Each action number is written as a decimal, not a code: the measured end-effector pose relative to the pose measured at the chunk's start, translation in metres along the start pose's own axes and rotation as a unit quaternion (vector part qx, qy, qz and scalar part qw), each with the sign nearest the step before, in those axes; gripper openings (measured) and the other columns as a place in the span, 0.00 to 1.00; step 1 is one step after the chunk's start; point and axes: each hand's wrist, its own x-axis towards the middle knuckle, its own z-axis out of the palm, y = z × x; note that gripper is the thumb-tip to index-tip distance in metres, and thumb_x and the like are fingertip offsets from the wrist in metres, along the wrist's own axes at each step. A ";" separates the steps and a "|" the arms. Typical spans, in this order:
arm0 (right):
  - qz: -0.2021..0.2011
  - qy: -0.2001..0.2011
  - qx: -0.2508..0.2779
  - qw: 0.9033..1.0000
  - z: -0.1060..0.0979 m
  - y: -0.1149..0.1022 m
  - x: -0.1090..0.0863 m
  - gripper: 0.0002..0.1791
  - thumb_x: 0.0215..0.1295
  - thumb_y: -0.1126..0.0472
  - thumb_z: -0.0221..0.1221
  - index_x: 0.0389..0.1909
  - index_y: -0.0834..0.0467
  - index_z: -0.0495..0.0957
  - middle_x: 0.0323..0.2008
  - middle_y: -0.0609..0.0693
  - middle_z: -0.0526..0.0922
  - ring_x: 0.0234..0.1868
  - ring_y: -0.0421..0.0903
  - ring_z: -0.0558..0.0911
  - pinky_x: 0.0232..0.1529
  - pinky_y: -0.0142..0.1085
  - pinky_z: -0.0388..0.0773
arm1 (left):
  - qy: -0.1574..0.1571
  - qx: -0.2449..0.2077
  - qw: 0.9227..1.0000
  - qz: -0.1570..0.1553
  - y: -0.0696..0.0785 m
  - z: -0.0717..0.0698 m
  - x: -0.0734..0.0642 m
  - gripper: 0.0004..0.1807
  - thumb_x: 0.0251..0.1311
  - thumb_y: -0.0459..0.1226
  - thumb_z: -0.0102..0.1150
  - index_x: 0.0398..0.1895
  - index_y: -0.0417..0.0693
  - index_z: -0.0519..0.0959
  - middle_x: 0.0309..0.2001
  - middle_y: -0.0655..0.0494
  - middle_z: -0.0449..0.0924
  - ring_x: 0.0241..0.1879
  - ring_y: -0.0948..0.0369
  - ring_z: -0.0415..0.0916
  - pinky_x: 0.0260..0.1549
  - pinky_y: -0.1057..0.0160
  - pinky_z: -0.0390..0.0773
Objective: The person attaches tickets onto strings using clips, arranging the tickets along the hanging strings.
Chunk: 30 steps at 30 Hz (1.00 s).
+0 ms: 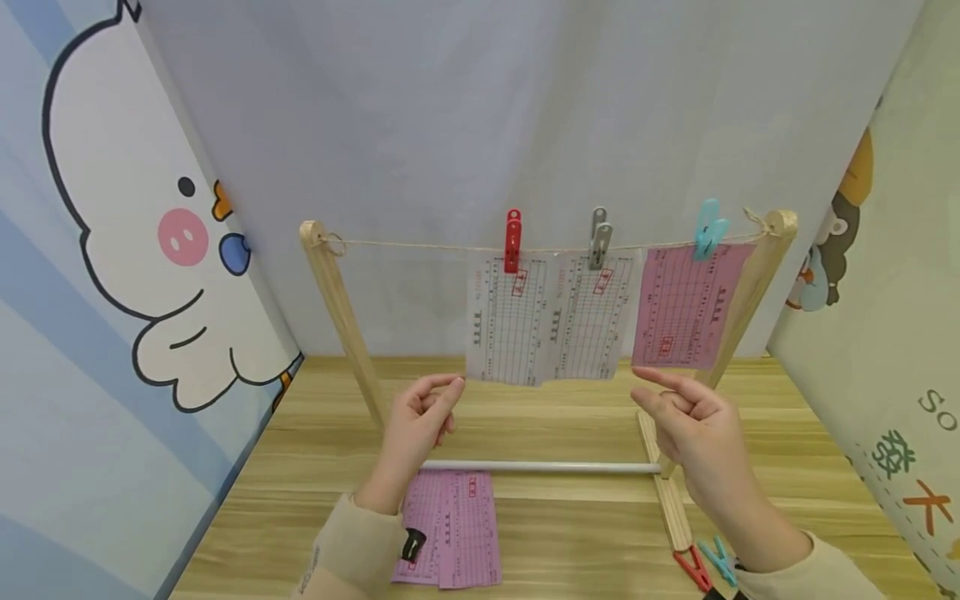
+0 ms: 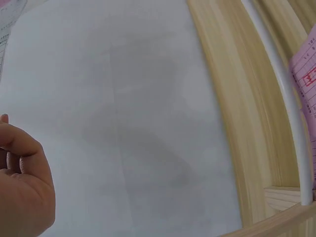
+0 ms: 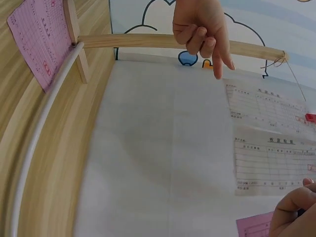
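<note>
Two white printed slips hang side by side from a string, one under a red clothespin, the other under a grey clothespin. A pink slip hangs to their right under a light blue clothespin. My left hand is beside the lower left corner of the left white slip, thumb and index fingertips close together. Below the gap between the right white slip and the pink slip, my right hand has its index finger extended and thumb apart, holding nothing.
A wooden frame with left post and right post carries the string. A white rod crosses low down. Pink slips lie on the table by my left sleeve. A red clothespin and a blue one lie front right.
</note>
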 end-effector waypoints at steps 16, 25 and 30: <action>0.021 0.079 0.070 0.994 -0.040 0.037 -0.019 0.16 0.71 0.72 0.54 0.42 0.50 0.86 0.10 0.37 0.64 0.14 0.46 0.46 0.17 0.40 0.36 | 0.014 -0.012 0.998 -0.053 -0.043 -0.002 -0.027 0.18 0.69 0.41 0.58 0.53 0.36 0.79 0.13 0.63 0.68 0.10 0.70 0.58 0.11 0.74 0.60; 0.053 0.115 0.064 0.990 -0.064 0.058 -0.035 0.14 0.72 0.69 0.55 0.42 0.49 0.86 0.09 0.37 0.63 0.14 0.46 0.46 0.18 0.41 0.35 | 0.028 -0.035 0.995 -0.094 -0.063 -0.008 -0.041 0.21 0.70 0.42 0.57 0.57 0.34 0.76 0.12 0.63 0.70 0.08 0.70 0.59 0.08 0.74 0.62; 0.098 0.136 0.045 0.985 -0.076 0.067 -0.049 0.12 0.72 0.64 0.57 0.42 0.44 0.85 0.09 0.36 0.63 0.14 0.47 0.46 0.18 0.42 0.37 | 0.032 -0.037 0.993 -0.108 -0.077 -0.009 -0.047 0.23 0.69 0.44 0.58 0.58 0.35 0.75 0.13 0.63 0.70 0.08 0.70 0.60 0.08 0.74 0.62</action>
